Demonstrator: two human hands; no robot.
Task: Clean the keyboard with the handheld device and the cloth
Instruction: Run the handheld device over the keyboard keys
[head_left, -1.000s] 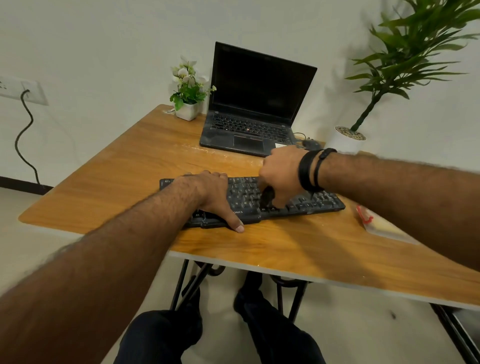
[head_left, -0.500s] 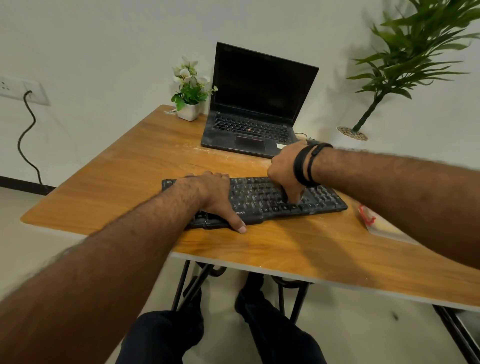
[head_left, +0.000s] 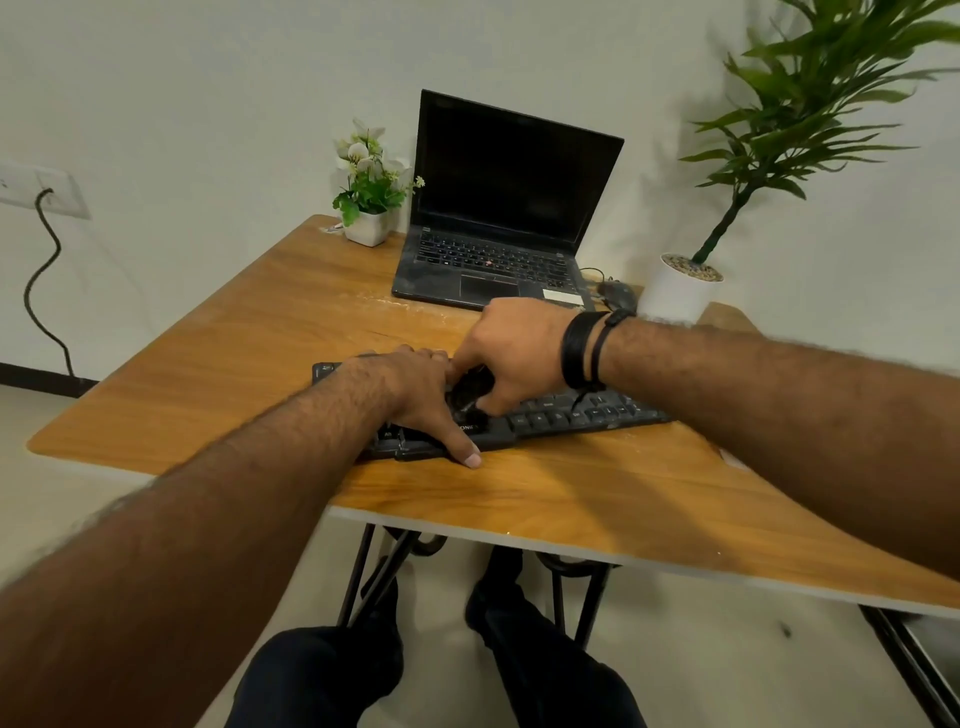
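while the left hand (head_left: 415, 395) is pressing flat on the keyboard (head_left: 571, 413), the right hand (head_left: 511, 358) is gripping the dark handheld device (head_left: 470, 389) beneath it; the cloth wipe appears not yet done.

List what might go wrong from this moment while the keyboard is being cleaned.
1. The right hand works a dark handheld device right beside the left hand; it may bump those fingers.
2. The keyboard lies close to the table front edge, held down only by the left hand; a hard push might slide it toward that edge.
3. The right forearm crosses the table's right side, so sweeping back may knock something there.
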